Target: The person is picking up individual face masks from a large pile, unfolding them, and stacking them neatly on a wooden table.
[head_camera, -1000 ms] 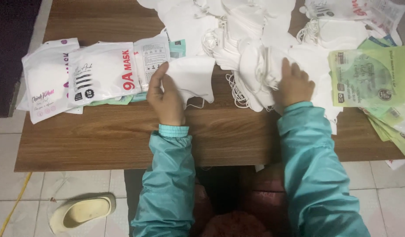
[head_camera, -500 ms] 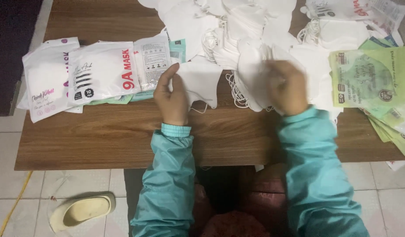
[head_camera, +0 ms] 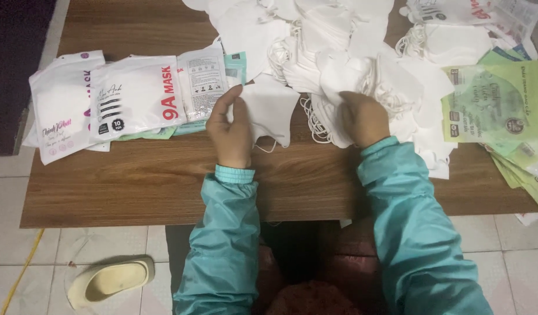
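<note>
– What lies around the hands on the wooden table (head_camera: 135, 181)?

– To the left, a row of white sealed mask packets (head_camera: 129, 99) overlapping one another, with pale green packet edges showing beneath. To the far right, a fan of green packets (head_camera: 496, 105) running off the table edge. Across the top, a loose heap of white masks (head_camera: 339, 52) with tangled ear loops, which crowds right up to the right hand.

– And the hands themselves?

– The left hand (head_camera: 231, 131) pinches the left edge of a single white mask (head_camera: 272, 111), thumb and fingers closed on it. The right hand (head_camera: 362, 116) is curled closed on another folded white mask (head_camera: 339, 81) at the near edge of the heap. The two hands are apart, both wrists in teal sleeves.

– How does the single mask lie?

– Flat on the table between the packets and the heap, its long axis running roughly left to right, the pointed fold toward the near edge. One ear loop trails out below it onto the wood.

– Anything hard to read?

– The right hand's fingertips are buried in the masks, so exactly how much it grips is unclear. The heap is cut off at the top. On the tiled floor at lower left lies a pale slipper (head_camera: 108, 281).
</note>
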